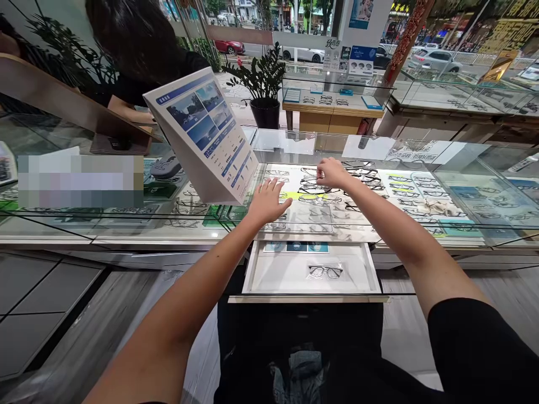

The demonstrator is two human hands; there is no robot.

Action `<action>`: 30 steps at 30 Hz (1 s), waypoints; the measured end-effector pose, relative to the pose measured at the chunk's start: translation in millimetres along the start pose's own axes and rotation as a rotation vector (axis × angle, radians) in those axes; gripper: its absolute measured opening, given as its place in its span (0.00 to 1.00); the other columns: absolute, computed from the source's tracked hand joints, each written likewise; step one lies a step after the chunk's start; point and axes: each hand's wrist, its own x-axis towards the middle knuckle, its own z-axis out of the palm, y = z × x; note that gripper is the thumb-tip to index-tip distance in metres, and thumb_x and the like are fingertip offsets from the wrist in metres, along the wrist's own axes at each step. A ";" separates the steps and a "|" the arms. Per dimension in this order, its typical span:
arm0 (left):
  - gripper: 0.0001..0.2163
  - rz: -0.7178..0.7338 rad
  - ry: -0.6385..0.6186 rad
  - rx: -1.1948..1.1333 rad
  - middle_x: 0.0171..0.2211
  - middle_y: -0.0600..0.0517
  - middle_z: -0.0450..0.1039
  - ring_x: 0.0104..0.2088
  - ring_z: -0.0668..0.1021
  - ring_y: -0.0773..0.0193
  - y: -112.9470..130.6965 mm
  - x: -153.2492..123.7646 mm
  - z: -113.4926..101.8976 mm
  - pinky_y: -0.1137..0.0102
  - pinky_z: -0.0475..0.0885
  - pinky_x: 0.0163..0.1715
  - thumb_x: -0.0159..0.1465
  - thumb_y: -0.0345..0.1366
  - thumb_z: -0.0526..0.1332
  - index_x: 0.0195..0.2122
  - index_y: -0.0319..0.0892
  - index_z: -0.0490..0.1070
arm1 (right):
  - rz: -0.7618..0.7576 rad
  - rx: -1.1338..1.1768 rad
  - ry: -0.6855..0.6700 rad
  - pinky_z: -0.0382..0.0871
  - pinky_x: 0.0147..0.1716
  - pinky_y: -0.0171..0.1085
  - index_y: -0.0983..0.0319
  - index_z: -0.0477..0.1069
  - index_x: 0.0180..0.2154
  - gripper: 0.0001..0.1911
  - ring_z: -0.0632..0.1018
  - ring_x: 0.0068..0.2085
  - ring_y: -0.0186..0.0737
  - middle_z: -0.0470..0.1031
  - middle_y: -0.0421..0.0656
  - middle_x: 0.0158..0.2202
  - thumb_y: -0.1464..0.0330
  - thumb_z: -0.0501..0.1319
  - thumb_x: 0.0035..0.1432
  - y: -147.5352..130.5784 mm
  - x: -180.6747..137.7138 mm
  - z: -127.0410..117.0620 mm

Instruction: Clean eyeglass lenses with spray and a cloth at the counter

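Over the glass display counter, my left hand is open, palm down with its fingers spread, beside pale eyeglass frames. My right hand is closed in a pinch at the edge of dark eyeglasses, which lie in a column with others. Its fingers partly cover the point of contact. Below my hands a white drawer stands pulled out. In it is a pair of eyeglasses in a clear bag.
A tilted calendar-like stand rises left of my left hand. More eyeglasses fill the case to the right. Across the counter, a person leans over at the left; a potted plant stands near the window.
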 end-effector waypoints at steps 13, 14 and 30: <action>0.38 -0.003 -0.001 -0.009 0.84 0.42 0.49 0.84 0.52 0.42 2.0 -0.4 -2.3 0.42 0.48 0.82 0.77 0.60 0.49 0.82 0.44 0.56 | 0.134 0.066 0.022 0.69 0.58 0.52 0.61 0.81 0.35 0.05 0.72 0.54 0.58 0.79 0.54 0.54 0.66 0.68 0.61 -8.8 1.0 -0.8; 0.38 -0.005 0.000 -0.008 0.84 0.42 0.49 0.84 0.52 0.42 2.3 -0.6 -2.6 0.43 0.48 0.82 0.77 0.59 0.49 0.82 0.44 0.56 | 0.143 0.070 0.028 0.70 0.58 0.52 0.61 0.80 0.34 0.06 0.72 0.54 0.58 0.79 0.54 0.53 0.65 0.68 0.60 -10.0 1.3 -0.7; 0.38 -0.012 -0.005 0.035 0.84 0.43 0.50 0.84 0.53 0.43 4.1 -1.4 -4.3 0.45 0.48 0.83 0.77 0.59 0.49 0.82 0.43 0.56 | 0.186 0.080 -0.009 0.63 0.65 0.54 0.60 0.81 0.37 0.05 0.71 0.57 0.58 0.77 0.52 0.54 0.66 0.68 0.61 -5.7 13.8 4.9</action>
